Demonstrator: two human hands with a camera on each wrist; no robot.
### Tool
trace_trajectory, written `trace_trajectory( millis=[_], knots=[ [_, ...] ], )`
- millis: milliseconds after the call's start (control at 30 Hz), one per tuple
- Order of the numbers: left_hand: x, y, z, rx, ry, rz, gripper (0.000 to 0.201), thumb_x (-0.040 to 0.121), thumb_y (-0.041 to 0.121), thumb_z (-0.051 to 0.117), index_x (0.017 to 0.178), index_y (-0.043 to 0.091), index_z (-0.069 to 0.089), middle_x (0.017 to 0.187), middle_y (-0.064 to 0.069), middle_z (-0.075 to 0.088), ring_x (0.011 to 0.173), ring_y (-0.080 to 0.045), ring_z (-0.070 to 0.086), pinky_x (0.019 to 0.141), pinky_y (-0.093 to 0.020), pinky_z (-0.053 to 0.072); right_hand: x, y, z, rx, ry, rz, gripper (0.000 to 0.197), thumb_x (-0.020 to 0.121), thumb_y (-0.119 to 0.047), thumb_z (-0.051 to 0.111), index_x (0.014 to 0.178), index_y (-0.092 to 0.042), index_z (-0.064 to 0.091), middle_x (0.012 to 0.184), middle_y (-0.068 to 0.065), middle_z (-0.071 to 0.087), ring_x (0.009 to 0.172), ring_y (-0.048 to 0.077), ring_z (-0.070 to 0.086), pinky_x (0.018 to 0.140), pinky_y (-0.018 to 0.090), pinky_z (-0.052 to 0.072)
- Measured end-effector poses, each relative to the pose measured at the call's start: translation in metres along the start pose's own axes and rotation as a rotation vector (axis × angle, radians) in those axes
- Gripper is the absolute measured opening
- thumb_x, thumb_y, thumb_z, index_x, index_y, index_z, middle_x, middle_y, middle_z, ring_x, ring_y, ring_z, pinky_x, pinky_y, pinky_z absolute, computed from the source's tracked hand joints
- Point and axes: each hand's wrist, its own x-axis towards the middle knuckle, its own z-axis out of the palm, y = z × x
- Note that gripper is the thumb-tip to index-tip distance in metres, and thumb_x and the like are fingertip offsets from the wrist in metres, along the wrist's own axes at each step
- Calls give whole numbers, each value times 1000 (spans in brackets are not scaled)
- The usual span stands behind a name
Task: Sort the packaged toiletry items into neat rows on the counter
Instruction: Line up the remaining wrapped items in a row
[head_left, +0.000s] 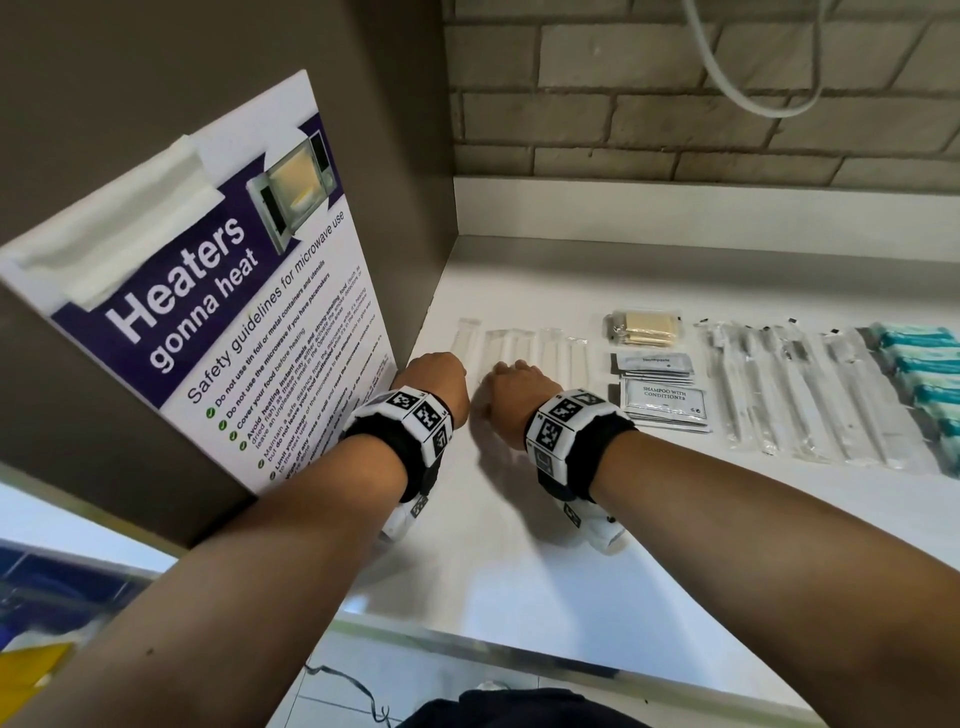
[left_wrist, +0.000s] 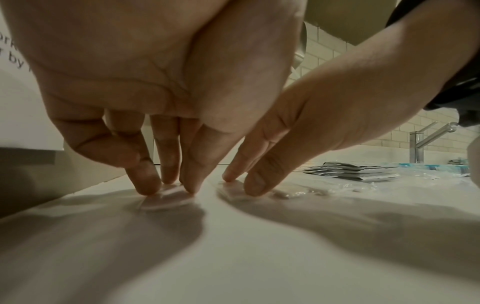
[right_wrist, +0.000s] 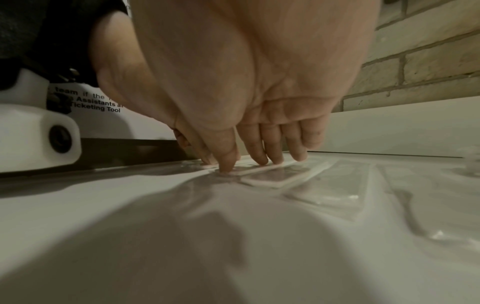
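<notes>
A person's left hand (head_left: 439, 382) and right hand (head_left: 514, 395) press down side by side on clear packets (head_left: 519, 348) at the left end of a white counter (head_left: 519, 545), beside a grey panel bearing a poster (head_left: 208, 322). The fingers of both hands are nearly straight, tips down on the plastic; neither hand wraps around anything. From the left wrist view, the left fingertips (left_wrist: 150, 185) pin the near end of one flat clear packet (left_wrist: 166, 199), while the right hand's fingertips (left_wrist: 255, 185) bear on the neighbouring packet (left_wrist: 233, 193) just beside it. The right wrist view shows the right fingers (right_wrist: 228, 162) on the near edge of a row of clear sleeves (right_wrist: 275, 174) lying flat and parallel, running away from the hands toward the back wall.

To the right of the hands lie grey sachets, one reading "SHAMPOO WITH CONDITIONER" (head_left: 665, 400), above it a smaller sachet (head_left: 654, 364) whose label is too blurred to be sure of, and a clear bag of tan sticks (head_left: 644, 327). Farther right are wrapped long white items (head_left: 779, 389) in a row and teal-and-white packs (head_left: 919, 374) at the frame's edge.

The poster reads "Heaters gonna heat" and "Safety guidelines for microwave use". Both wrists wear bands with black-and-white square markers (head_left: 421, 415).
</notes>
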Motion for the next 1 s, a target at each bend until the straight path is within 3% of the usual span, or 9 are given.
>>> trace_trajectory(
  millis=[467, 633, 767, 1000],
  knots=[
    [3, -2, 2, 21, 0, 19, 38, 86, 5, 57, 122, 12, 65, 125, -9, 65, 116, -28, 61, 99, -36, 50, -3, -5, -4, 48, -18, 97, 39, 92, -28, 37, 121, -7, 52, 123, 12, 52, 121, 29, 46, 98, 43, 46],
    [4, -1, 2, 42, -3, 20, 36, 85, 5, 56, 119, 13, 66, 121, -9, 66, 114, -28, 62, 96, -37, 51, -7, -6, -8, 16, -34, 78, 37, 89, -24, 43, 121, -7, 52, 121, 11, 52, 119, 29, 47, 96, 43, 47],
    [4, 3, -2, 60, 29, 41, 24, 86, 11, 54, 105, 12, 68, 113, -9, 68, 112, -30, 61, 90, -36, 52, -10, -4, -10, -13, 17, 16, 35, 93, -24, 40, 119, -6, 56, 121, 10, 55, 119, 28, 47, 93, 38, 43],
    [8, 13, -7, -22, 74, 64, 33, 87, 13, 54, 117, 12, 66, 124, -9, 65, 118, -28, 58, 98, -36, 48, -12, 1, -19, -46, 60, -73, 31, 93, -20, 45, 119, -9, 60, 122, 7, 56, 124, 26, 44, 98, 33, 38]
  ],
)
